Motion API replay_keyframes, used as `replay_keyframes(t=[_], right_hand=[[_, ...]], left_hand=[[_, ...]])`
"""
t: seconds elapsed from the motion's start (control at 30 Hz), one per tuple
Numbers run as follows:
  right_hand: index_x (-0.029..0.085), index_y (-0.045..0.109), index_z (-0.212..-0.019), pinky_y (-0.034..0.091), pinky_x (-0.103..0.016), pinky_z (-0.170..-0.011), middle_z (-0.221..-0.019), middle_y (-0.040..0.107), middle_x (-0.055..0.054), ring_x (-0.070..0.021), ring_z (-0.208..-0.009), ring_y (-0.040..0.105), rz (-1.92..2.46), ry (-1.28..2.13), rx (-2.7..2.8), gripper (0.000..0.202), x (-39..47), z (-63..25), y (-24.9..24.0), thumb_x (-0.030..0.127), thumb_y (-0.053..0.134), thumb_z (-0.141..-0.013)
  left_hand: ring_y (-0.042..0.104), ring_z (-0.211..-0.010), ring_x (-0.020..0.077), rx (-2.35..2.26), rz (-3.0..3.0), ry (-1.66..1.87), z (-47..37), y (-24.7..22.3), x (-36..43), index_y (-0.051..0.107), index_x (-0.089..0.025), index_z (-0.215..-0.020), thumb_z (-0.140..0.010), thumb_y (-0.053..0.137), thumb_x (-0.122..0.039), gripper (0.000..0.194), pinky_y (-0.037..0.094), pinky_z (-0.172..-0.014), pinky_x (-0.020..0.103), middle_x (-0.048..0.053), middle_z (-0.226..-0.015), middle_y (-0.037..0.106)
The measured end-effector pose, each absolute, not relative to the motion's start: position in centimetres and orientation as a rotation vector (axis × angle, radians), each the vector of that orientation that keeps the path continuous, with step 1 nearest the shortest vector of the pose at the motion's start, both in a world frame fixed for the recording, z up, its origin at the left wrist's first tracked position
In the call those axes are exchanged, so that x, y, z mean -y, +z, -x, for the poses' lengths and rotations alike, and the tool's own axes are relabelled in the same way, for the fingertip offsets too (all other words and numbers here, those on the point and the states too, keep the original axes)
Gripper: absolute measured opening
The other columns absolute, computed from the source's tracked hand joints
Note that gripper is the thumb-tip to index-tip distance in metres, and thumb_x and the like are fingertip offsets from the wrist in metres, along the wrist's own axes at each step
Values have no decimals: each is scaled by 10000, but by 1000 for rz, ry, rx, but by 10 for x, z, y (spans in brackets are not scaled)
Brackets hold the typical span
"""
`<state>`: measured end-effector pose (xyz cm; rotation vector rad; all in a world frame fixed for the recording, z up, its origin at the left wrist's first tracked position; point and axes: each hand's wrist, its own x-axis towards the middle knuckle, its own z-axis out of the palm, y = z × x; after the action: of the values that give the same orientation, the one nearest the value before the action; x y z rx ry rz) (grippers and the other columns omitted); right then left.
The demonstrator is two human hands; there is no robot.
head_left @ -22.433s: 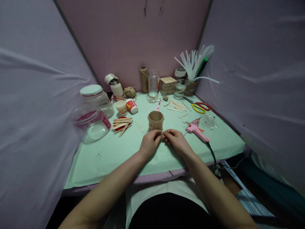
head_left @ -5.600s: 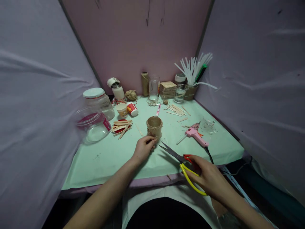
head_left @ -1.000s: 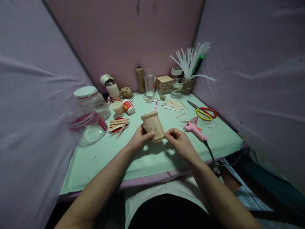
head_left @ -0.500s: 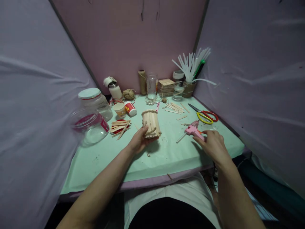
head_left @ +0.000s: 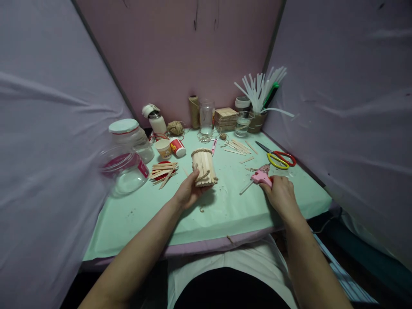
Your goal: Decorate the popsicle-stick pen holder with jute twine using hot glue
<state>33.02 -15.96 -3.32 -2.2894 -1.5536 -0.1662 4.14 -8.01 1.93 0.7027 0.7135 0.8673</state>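
My left hand [head_left: 190, 191] is closed round the lower left side of a small cup [head_left: 204, 165] covered in upright popsicle sticks. Twine runs round its upper rim, and a loose piece of twine lies across its lower part. The cup is held slightly tilted over the table. At the right, my right hand [head_left: 280, 191] is wrapped round the handle of a pink hot glue gun [head_left: 261, 177], which lies on the table with a whitish glue stick pointing to the lower left. My fingers hide most of the handle.
Scissors [head_left: 277, 156] with red and yellow handles lie beyond the glue gun. Loose sticks [head_left: 238, 147] lie mid-table; more sticks [head_left: 162, 171] rest on a red lid at left. Clear jars [head_left: 128, 176] stand far left. Glue sticks [head_left: 257, 92] fill a pot at the back right.
My right hand has moved left and closed round the glue gun's handle. My left hand and the stick-covered cup stay almost where they were.
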Motion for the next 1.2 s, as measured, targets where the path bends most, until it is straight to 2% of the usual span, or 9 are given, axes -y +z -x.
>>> replay_keyframes(t=[0.2,0.37,0.5,0.7,0.9,1.2], right_hand=[[158,627,-1068,466,-428,-848,-982,651,-158,-297,-932,593,1900,92,1350,395,178,-315,-3,476,449,-915],[195,639,-1007,486,-302,-644,-888,652,-65,-166,-674,584,1530,667,1080,432,207,-282,24,581,468,-917],[187,650,-1012,461,-258,-571,-849,655,-50,-134,-621,573,1329,998,1022,412,224,-257,30,558,491,-929],[169,646,-941,427,-250,-563,-695,577,-18,-127,-608,535,1313,1004,1239,465,230,-239,35,585,437,-949],[166,636,-935,405,-257,-537,-679,560,-19,-142,-625,523,1357,935,1299,498,228,-228,36,599,390,-957],[160,637,-963,419,-268,-557,-696,573,-23,-149,-638,534,1415,925,1288,528,226,-226,31,622,383,-948]], left_hand=[[685,-969,232,-728,-636,874,-42,20,79,644,-137,-1111,-849,615,-412,380,512,-973,400,124,-1115,690],[698,-943,222,-727,-618,915,-43,21,79,631,-126,-1138,-865,608,-360,360,524,-959,385,131,-1106,691],[699,-930,211,-712,-605,951,-43,21,80,634,-131,-1125,-869,613,-325,321,527,-956,388,120,-1069,711],[682,-983,224,-653,-653,978,-40,16,81,636,-155,-1126,-856,652,-334,325,544,-934,415,100,-1104,714],[669,-1027,231,-655,-681,959,-40,14,81,646,-147,-1148,-848,669,-362,370,515,-970,405,115,-1137,706],[670,-983,214,-678,-680,951,-41,15,82,662,-144,-1111,-848,671,-341,328,538,-898,367,104,-1102,716]])
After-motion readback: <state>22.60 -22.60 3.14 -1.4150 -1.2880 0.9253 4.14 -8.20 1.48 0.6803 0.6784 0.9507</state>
